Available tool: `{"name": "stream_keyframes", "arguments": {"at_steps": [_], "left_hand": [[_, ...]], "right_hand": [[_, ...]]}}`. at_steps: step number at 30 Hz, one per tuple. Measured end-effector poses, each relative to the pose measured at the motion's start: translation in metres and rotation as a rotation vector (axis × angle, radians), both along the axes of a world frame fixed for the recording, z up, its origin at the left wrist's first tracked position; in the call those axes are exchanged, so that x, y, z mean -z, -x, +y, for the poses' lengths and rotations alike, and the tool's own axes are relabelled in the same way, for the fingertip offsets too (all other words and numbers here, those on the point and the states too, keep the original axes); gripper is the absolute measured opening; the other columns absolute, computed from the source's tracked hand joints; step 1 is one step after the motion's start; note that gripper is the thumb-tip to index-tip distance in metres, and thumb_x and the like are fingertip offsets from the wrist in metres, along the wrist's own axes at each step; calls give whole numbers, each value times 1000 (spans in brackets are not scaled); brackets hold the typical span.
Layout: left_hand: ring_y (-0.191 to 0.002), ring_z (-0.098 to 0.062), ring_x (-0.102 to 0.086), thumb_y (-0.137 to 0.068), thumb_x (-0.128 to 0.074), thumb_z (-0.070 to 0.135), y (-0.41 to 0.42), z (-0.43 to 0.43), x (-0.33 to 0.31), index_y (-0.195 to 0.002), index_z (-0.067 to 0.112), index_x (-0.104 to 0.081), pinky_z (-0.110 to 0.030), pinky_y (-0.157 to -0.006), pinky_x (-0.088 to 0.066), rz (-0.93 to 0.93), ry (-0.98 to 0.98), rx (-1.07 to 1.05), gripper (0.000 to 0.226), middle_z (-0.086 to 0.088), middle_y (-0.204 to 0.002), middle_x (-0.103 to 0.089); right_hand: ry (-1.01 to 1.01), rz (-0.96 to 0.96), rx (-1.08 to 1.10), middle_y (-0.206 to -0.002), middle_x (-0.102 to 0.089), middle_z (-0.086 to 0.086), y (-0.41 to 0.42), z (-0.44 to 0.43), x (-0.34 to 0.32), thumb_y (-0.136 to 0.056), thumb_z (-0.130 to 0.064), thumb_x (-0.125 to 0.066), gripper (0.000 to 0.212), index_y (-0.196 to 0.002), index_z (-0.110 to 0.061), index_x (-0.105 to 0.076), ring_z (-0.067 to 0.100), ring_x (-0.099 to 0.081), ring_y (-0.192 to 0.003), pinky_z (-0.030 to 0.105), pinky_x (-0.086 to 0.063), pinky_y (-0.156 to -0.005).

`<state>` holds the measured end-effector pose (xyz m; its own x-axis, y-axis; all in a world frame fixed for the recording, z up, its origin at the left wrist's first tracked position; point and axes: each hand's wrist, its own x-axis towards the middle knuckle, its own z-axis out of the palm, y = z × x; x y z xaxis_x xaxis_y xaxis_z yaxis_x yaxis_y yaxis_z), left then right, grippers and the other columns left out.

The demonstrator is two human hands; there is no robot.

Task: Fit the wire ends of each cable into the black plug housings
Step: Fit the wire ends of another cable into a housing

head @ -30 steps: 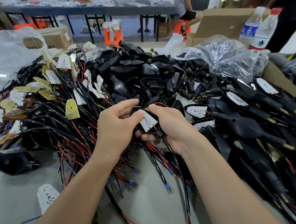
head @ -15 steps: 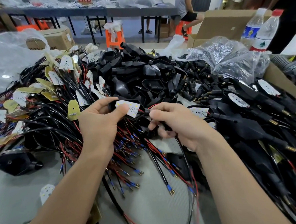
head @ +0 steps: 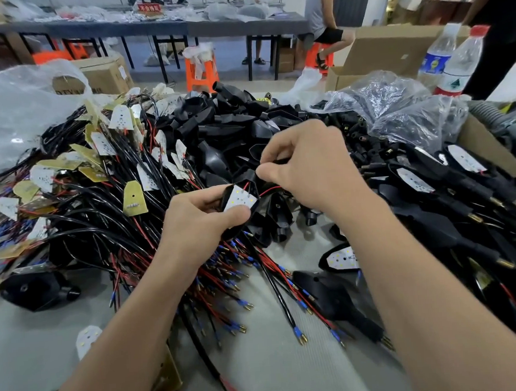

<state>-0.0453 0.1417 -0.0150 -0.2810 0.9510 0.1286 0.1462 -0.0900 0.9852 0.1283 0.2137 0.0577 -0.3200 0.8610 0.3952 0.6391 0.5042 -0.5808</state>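
Lying just below and left of the right hand (head: 306, 168), the black plug housing (head: 227, 195) is gripped by the left hand's (head: 198, 226) curled fingers and thumb, white board (head: 240, 200) upward. A red wire (head: 270, 190), leading rightward from it, is pinched by the right hand, judged nearer for seating.

The plug housings (head: 216, 128) are smooth, faintly shiny black plastic. Left of that heap, cables (head: 119, 173) wear glossy black sheathing. Nearer than it, wire ends (head: 301, 339) carry brass-coloured metal tips. Right of it, a clear bag (head: 396, 105) is crinkled, shiny film. The desk (head: 277, 375) is matt grey.
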Motion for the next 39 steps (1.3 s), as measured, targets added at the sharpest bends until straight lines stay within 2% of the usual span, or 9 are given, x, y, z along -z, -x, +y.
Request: {"name": "stream_keyframes", "arguments": {"at_steps": [5, 9, 13, 18, 22, 27, 30, 34, 39], "left_hand": [[-81, -15, -78, -82, -86, 15, -1, -3, -2, -93, 34, -85, -20, -70, -58, -79, -26, -11, 22, 0, -90, -81], [-81, -15, -79, -75, -87, 26, -13, -9, -4, -91, 36, -84, -18, -70, -57, -83, -32, 28, 18, 2, -87, -81], [-64, -6, -71, -70, -87, 32, -27, -10, -3, -112, 36, -77, -19, -63, -54, 100, -24, 86, 44, 8, -81, -79], [-46, -11, -26, -74, -74, 46, -33, -10, 5, -84, 20, -69, -24, -47, -24, 413, 41, 297, 28, 12, -49, -35], [-52, -20, -66, -69, -66, 52, -24, -10, 1, -72, 29, -78, -31, -53, -54, 339, 107, 225, 26, 2, -55, -69], [-56, -10, -71, -87, -57, 51, -25, -3, 9, -67, 30, -76, -37, -64, -58, 265, 29, -175, 34, 6, -62, -73], [-59, -4, -72, -87, -57, 54, -21, 1, 9, -76, 35, -75, -29, -59, -57, 263, 9, -240, 28, 12, -68, -74], [-71, -11, -76, -97, -67, 31, -17, 15, 9, -86, 24, -80, -21, -54, -56, -7, 36, -149, 18, -2, -80, -79], [-63, -19, -73, -111, -46, 32, -7, 21, 5, -101, 4, -74, -23, -55, -58, -462, 4, -235, 40, -12, -76, -77]], "right_hand": [[-189, -329, -172, -69, -63, -21, 5, 3, -38, -78, -21, -77, 9, -78, -30, -79, 5, -58, -72, 31, -49, -88], [-446, -402, -92, -94, -58, -15, 9, 12, -42, -76, -9, -78, 27, -78, -35, -82, 20, -50, -109, 27, -23, -98], [-656, -365, 67, -72, -51, -4, 17, 1, -8, -75, -6, -68, 28, -76, -30, -83, 30, -55, -83, 39, -28, -85], [-108, -69, 67, -99, -77, 1, 11, -12, 43, -80, -11, -45, 45, -100, -27, -82, 28, -67, -98, 39, -51, -88], [375, 352, 17, -92, -79, -9, 1, -27, 65, -67, -10, -45, 47, -87, -29, -83, 15, -72, -99, 44, -57, -94], [268, 268, -36, -80, -75, -23, 6, -49, 70, -80, -19, -56, 32, -90, -35, -82, -2, -69, -82, 23, -54, -79], [202, 125, -63, -76, -76, -11, 8, -54, 73, -86, -16, -63, 26, -87, -32, -82, 8, -66, -70, 26, -52, -70], [234, -24, -300, -76, -75, -8, 11, -66, 70, -81, -7, -62, 32, -86, -29, -84, 2, -61, -61, 14, -46, -64], [277, -152, -386, -77, -77, -8, 15, -75, 70, -78, -4, -60, 34, -86, -27, -84, -4, -53, -53, 3, -31, -56]]}}
